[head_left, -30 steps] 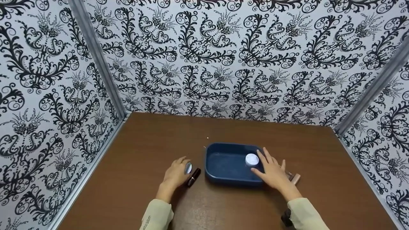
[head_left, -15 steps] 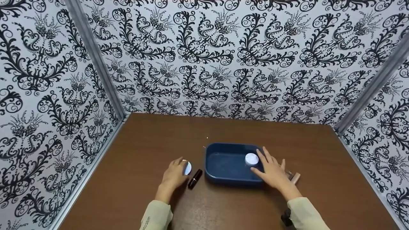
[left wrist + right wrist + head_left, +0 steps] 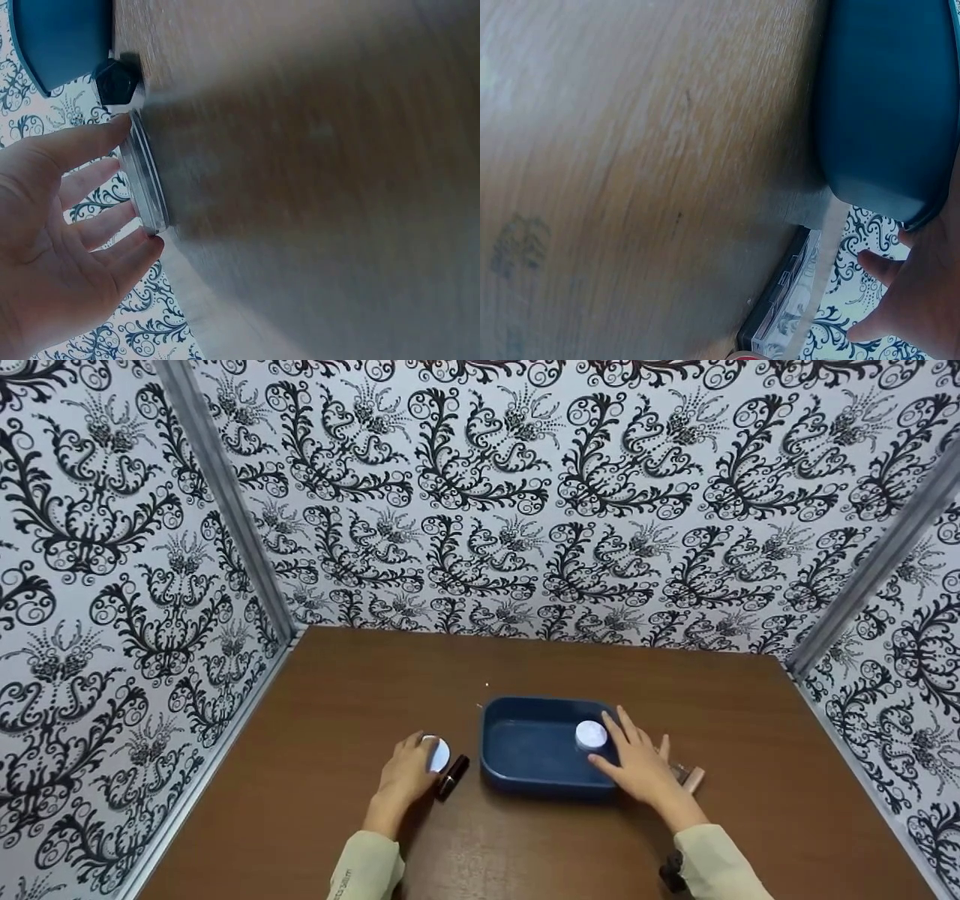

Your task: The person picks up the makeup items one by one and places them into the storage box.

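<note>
My left hand (image 3: 406, 769) holds a round, flat compact (image 3: 439, 754) with a pale shiny top, left of the blue tray. In the left wrist view, thumb and fingers grip the edge of this compact (image 3: 148, 176), its clear rim close to the tabletop. Beside it on the table lies a dark lipstick tube (image 3: 452, 778); its dark end (image 3: 118, 81) shows past my thumb. My right hand (image 3: 643, 765) spreads its fingers over the right rim of the blue tray (image 3: 517, 781). A small white round-lidded jar (image 3: 591, 734) sits inside the tray, close to my right thumb.
Right of the tray, partly behind my right hand, lies a pinkish tube (image 3: 694, 780). A flat black-edged case (image 3: 784, 296) stands out in the right wrist view, near a red-rimmed item (image 3: 746, 355). Patterned walls (image 3: 480, 510) bound the brown table (image 3: 375, 660).
The compact has turned from tilted to flatter, showing more of its top. The lipstick tube shifted slightly right, then back left. My right hand stays in place.
</note>
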### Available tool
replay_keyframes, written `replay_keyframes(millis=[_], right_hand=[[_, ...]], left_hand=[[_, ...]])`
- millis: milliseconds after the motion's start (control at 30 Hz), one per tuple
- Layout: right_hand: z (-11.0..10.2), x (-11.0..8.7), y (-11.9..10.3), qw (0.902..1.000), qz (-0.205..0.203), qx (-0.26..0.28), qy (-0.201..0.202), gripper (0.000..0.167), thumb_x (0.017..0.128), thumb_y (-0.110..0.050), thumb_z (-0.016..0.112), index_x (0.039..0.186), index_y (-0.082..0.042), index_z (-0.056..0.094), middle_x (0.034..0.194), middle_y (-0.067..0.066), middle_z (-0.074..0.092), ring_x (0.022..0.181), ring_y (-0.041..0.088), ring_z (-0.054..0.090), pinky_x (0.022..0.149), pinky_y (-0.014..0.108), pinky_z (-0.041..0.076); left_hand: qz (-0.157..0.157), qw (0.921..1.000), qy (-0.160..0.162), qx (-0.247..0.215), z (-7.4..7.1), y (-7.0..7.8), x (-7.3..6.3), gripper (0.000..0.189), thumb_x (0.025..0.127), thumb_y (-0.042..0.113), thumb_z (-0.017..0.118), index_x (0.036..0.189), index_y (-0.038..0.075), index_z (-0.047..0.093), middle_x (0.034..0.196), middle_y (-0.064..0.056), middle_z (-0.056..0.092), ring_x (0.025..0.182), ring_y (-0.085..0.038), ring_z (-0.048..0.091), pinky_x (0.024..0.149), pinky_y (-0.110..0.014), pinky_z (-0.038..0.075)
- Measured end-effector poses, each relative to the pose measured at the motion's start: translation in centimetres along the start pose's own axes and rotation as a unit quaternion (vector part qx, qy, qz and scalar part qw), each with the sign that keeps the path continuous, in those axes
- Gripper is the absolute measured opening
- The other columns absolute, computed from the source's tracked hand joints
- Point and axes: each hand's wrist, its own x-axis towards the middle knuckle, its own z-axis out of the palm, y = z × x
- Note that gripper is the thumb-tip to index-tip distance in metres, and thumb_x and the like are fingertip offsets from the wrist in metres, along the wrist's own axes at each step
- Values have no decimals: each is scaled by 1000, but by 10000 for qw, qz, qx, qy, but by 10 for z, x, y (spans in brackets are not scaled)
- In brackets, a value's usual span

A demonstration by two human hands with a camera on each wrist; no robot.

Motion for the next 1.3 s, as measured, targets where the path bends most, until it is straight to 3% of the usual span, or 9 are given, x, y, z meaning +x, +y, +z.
replay_keyframes(millis=[467, 800, 1300], right_hand=[[0, 1, -1, 10000, -25, -10, 49, 83, 93, -57, 60, 159, -19, 26, 167, 16, 16, 142, 48, 36, 108, 83, 5], [0, 0, 0, 10000, -11, 55, -35, 84, 93, -57, 60, 160, -20, 23, 168, 15, 13, 143, 49, 34, 108, 83, 3], [-4, -2, -4, 10000, -5, -22, -28, 84, 94, -59, 57, 159, -18, 25, 168, 16, 13, 143, 49, 35, 108, 83, 4]], left_hand=[[-43, 9998, 196, -29, 0, -1, -1, 55, 77, 15, 84, 127, 7, 62, 136, -22, 56, 126, -43, 53, 90, -55, 55], [-284, 9993, 236, 6, 1, 0, 0, 54, 77, 18, 84, 124, 8, 61, 130, -20, 56, 122, -40, 53, 87, -51, 55], [-257, 9987, 430, -77, -1, 4, 5, 53, 77, 20, 84, 122, 7, 60, 130, -19, 55, 121, -38, 52, 88, -51, 55]])
